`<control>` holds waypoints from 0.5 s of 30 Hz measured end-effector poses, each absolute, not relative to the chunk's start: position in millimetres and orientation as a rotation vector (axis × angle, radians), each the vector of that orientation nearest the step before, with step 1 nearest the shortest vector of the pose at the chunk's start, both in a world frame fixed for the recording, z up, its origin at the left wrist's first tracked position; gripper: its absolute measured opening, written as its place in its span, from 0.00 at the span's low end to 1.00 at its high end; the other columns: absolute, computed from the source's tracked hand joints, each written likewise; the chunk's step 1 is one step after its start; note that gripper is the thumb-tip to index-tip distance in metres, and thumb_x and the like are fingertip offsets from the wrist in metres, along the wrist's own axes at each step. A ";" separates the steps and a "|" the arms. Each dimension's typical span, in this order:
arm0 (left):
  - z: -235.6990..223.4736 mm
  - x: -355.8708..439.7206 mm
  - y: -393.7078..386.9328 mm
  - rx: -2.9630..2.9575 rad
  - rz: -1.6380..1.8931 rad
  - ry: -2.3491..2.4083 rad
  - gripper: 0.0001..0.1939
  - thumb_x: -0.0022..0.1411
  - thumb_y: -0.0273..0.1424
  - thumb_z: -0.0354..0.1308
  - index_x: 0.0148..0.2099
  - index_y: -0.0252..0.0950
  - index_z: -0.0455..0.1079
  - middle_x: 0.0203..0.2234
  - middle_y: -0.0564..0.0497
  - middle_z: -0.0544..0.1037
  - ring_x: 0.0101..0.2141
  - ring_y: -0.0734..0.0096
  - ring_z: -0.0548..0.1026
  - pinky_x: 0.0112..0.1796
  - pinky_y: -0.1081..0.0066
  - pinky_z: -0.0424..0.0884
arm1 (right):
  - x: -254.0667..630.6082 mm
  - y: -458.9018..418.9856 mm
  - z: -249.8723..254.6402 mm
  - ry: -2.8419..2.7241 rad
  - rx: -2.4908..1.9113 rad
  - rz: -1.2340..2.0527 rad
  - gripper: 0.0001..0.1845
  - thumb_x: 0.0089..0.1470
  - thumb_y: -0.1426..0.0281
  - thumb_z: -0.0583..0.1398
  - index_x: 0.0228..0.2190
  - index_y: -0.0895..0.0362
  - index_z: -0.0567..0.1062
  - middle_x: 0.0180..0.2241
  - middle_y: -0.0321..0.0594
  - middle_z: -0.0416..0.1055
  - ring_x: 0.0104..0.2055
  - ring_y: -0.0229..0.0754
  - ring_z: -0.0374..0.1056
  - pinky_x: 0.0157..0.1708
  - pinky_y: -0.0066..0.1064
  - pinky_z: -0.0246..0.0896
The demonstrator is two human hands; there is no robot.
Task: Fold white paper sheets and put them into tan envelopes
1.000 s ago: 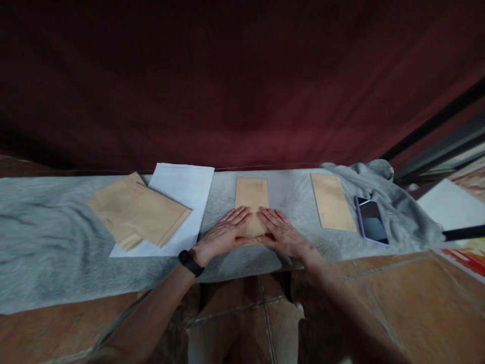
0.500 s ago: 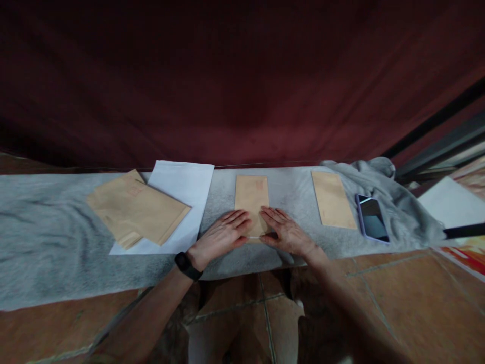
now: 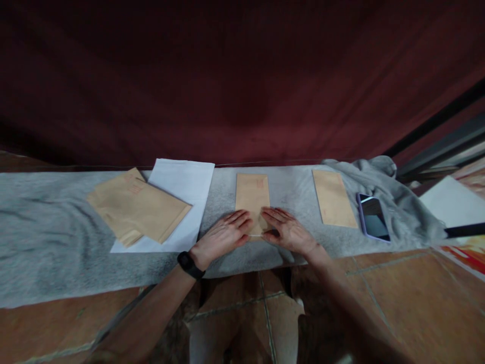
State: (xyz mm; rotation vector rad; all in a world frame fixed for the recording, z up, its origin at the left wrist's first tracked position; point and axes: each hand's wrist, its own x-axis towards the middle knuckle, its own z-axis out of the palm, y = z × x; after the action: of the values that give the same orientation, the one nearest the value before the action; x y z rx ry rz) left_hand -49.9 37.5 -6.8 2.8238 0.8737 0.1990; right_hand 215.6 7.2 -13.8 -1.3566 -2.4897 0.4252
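Note:
A brown paper envelope [image 3: 252,189] lies upright in front of me on the grey blanket, with small red print near its top right corner. My left hand [image 3: 229,230] rests on its lower left side, fingers stretched out flat. On the lower right side lies my right hand [image 3: 286,230], its fingers also extended. Both thumbs reach toward the envelope's near end, where a thin white strip shows between them. The hands cover the envelope's lower side edges. A black band is on my left wrist.
To the left, several brown envelopes [image 3: 159,207] overlap on a white sheet [image 3: 189,177]. Another brown envelope [image 3: 333,197] lies to the right, beside a phone [image 3: 373,217] in a purple case. The grey blanket [image 3: 45,227] is bunched at right. A dark red cloth [image 3: 242,101] hangs behind.
The hands and the envelope keep almost the same position. Only a slight shift of the whole view shows.

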 end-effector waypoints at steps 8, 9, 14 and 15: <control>-5.4 -47.0 35.4 2.816 0.228 0.895 0.20 0.70 0.33 0.56 0.61 0.35 0.67 0.63 0.40 0.70 0.65 0.59 0.65 0.64 0.60 0.60 | 215.9 7.7 -15.9 -2.485 -1.315 0.388 0.33 0.60 0.59 0.63 0.63 0.56 0.68 0.66 0.49 0.63 0.67 0.51 0.60 0.68 0.48 0.54; -4.8 -46.7 35.2 2.812 0.229 0.896 0.19 0.70 0.33 0.56 0.61 0.35 0.67 0.63 0.40 0.70 0.65 0.59 0.65 0.64 0.60 0.60 | 215.6 7.7 -16.2 -2.480 -1.306 0.377 0.32 0.60 0.60 0.63 0.62 0.56 0.68 0.65 0.49 0.64 0.67 0.51 0.61 0.68 0.48 0.55; 0.2 -46.5 33.9 2.788 0.240 0.898 0.18 0.70 0.32 0.56 0.60 0.40 0.67 0.62 0.44 0.71 0.64 0.61 0.66 0.63 0.60 0.61 | 213.5 7.0 -14.7 -2.477 -1.286 0.350 0.28 0.60 0.64 0.63 0.60 0.56 0.71 0.63 0.49 0.67 0.64 0.50 0.64 0.65 0.46 0.60; 1.7 -46.6 33.9 2.788 0.237 0.904 0.17 0.70 0.32 0.56 0.60 0.40 0.67 0.62 0.45 0.71 0.64 0.61 0.66 0.63 0.60 0.61 | 213.3 7.0 -13.9 -2.478 -1.285 0.354 0.28 0.60 0.64 0.63 0.60 0.56 0.71 0.63 0.49 0.67 0.64 0.50 0.65 0.65 0.46 0.60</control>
State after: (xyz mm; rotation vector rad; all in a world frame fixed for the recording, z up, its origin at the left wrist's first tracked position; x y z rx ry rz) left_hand -46.6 33.9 1.7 2.7877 0.9041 0.2373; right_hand 213.3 7.0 -13.9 -1.2846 -2.4780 0.3537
